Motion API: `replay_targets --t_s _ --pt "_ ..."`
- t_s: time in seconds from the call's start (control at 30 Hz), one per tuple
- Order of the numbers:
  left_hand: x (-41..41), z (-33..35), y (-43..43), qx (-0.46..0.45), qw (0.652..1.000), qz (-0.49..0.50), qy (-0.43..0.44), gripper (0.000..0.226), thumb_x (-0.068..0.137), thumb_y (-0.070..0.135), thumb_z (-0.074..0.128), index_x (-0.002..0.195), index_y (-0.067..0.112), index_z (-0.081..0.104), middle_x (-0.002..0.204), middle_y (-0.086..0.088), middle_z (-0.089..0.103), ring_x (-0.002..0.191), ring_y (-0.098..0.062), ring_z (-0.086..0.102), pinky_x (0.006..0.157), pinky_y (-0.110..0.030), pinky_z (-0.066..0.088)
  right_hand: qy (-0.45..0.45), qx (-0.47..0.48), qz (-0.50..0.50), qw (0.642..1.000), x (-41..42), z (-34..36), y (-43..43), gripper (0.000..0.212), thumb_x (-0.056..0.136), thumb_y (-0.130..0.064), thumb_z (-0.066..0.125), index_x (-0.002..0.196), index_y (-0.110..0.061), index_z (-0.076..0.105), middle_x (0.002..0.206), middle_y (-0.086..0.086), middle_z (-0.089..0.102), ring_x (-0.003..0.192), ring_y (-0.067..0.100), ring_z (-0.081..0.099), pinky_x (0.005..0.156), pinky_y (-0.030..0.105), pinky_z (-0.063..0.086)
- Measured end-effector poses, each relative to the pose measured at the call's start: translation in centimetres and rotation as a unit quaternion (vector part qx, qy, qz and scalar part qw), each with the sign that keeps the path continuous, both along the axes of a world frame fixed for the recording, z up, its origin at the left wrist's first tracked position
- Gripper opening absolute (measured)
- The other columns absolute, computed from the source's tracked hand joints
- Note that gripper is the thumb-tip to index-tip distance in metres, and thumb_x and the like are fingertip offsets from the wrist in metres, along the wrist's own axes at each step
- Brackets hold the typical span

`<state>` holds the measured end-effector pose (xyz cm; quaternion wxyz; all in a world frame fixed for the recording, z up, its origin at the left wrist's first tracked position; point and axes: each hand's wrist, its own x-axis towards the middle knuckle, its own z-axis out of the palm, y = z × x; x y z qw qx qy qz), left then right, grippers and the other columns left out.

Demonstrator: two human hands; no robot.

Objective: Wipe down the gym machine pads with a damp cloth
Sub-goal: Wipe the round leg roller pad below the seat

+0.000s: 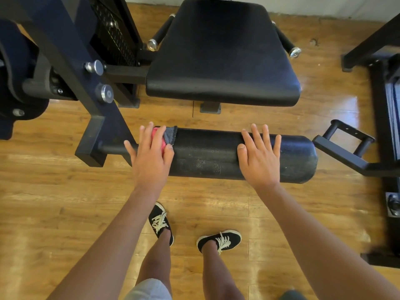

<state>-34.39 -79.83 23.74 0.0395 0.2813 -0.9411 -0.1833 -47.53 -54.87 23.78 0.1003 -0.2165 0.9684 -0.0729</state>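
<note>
Most of your pink-and-grey cloth (170, 135) hides under your left hand (151, 158), which presses it with fingers spread flat onto the roller pad's (205, 152) left end. Your right hand (259, 158) lies flat and splayed near its right end. Seat pad (220, 57) beyond, dark frame (65, 57) left, glossy wood floor (65, 202).

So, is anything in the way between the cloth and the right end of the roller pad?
Yes: the right hand lies flat on the roller pad near its right end, in the path of the cloth under the left hand. The stretch between is bare.
</note>
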Motion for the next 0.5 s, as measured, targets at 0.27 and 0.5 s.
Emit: replay_targets --t_s 0.27,0.5 --pt "1.8 -1.0 1.8 -0.019 0.999 -0.026 0.015 0.053 0.108 0.037 0.032 0.159 0.022 0.029 0.170 -0.007 0.017 0.158 -0.029 0.008 0.122 -0.063 0.005 0.014 -0.004 0.008 1.000 0.0 -0.4 0.2 0.059 0.109 -0.046 0.010 0.158 -0.025 0.034 0.170 0.004 0.022 0.159 0.027 0.002 0.125 0.051 -0.009" --pt "2.4 -1.9 2.6 -0.024 0.998 -0.010 0.050 0.053 0.106 0.037 0.035 0.156 0.021 0.035 0.169 -0.003 0.021 0.157 -0.027 0.012 0.123 -0.061 0.006 0.041 -0.023 0.009 0.999 0.3 -1.2 1.2 0.058 0.110 -0.046 0.013 0.157 -0.023 0.036 0.169 0.005 0.023 0.159 0.026 0.003 0.125 0.051 -0.009"
